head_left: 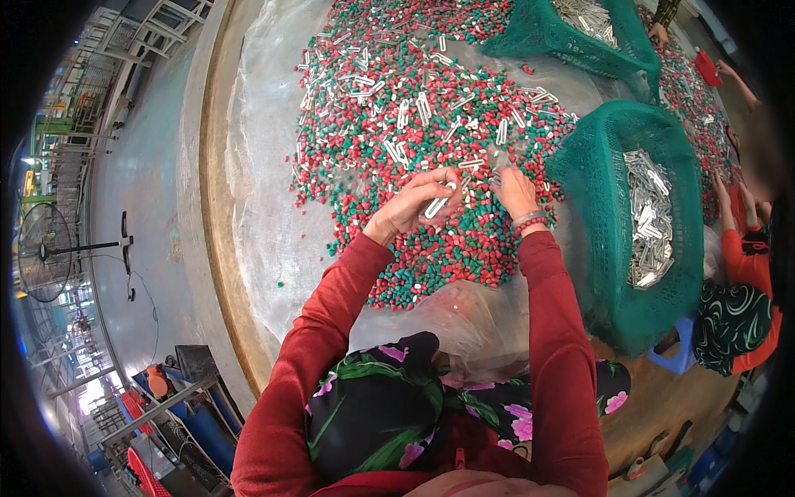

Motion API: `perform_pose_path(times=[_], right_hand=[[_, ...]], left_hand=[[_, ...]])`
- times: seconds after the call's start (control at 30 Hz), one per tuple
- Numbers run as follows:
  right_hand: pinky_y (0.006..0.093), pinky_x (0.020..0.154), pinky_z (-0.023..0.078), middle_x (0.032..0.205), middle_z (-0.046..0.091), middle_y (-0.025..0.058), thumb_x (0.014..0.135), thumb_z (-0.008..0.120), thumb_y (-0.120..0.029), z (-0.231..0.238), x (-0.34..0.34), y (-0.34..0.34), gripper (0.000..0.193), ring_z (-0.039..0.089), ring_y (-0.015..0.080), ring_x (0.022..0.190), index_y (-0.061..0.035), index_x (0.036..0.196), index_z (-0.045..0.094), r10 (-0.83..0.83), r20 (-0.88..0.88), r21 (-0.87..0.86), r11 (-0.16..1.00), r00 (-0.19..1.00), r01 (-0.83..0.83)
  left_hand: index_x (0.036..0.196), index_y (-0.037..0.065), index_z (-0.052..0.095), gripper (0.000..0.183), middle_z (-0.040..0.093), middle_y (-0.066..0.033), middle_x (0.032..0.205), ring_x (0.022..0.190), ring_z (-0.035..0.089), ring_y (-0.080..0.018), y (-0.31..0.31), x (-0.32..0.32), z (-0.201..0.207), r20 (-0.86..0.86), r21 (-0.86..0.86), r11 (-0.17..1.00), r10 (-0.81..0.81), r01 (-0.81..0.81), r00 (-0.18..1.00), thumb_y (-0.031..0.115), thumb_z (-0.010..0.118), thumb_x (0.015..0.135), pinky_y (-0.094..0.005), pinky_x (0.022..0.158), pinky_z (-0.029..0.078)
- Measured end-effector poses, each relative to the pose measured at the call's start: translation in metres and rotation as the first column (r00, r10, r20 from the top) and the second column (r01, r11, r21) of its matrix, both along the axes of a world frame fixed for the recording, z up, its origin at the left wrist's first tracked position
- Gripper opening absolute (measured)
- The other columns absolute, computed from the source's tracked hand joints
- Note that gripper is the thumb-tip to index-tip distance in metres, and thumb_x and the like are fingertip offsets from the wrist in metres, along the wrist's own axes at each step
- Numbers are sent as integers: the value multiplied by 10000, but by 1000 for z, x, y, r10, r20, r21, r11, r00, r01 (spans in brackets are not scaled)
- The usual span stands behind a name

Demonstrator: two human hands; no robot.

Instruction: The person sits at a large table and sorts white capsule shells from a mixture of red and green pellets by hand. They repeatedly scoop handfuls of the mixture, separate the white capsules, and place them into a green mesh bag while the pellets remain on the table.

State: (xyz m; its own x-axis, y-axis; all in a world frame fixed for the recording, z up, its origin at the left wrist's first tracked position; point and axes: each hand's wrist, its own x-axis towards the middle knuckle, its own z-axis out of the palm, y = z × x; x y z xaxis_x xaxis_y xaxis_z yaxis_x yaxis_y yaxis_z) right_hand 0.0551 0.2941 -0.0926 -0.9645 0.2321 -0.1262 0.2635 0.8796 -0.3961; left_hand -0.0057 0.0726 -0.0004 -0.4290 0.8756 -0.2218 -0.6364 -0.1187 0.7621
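Note:
My left hand is closed around an elongated silver metal loop, held just above a spread of small red, green and white pellets. To its right, my right hand reaches down to the pellets with its fingers bent together. Its fingertips are slightly blurred, and what they pinch is too unclear to name. More silver loops lie scattered over the pellets beyond both hands. A green mesh-lined basket stands right of my right hand, with a heap of silver loops in it.
Another green mesh-lined basket with silver loops stands at the far right. Clear plastic sheeting lies under the pellets, beside a raised edge. Co-workers sit on the right, one in an orange sleeve. A fan stands far left.

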Motion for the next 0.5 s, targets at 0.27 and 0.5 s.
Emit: perform_pose_path(times=[0.27, 0.5], right_hand=[[349, 644, 479, 874, 637, 120, 742, 712, -168, 45, 10, -14, 402, 625, 217, 760, 0, 1049, 514, -250, -50, -741, 658, 967, 132], [253, 519, 410, 689, 581, -18, 791, 697, -162, 60, 64, -38, 202, 489, 70, 571, -7, 881, 605, -502, 116, -956, 179, 857, 234]], left_hand=[[953, 45, 548, 353, 572, -45, 786, 592, 522, -124, 28, 22, -17, -299, -250, 968, -70, -8, 952, 344, 675, 815, -249, 467, 391], [877, -5, 594, 438, 577, -136, 652, 597, 578, -261, 47, 46, -13, -773, -566, 776, -383, -277, 505, 413, 688, 788, -377, 564, 431]])
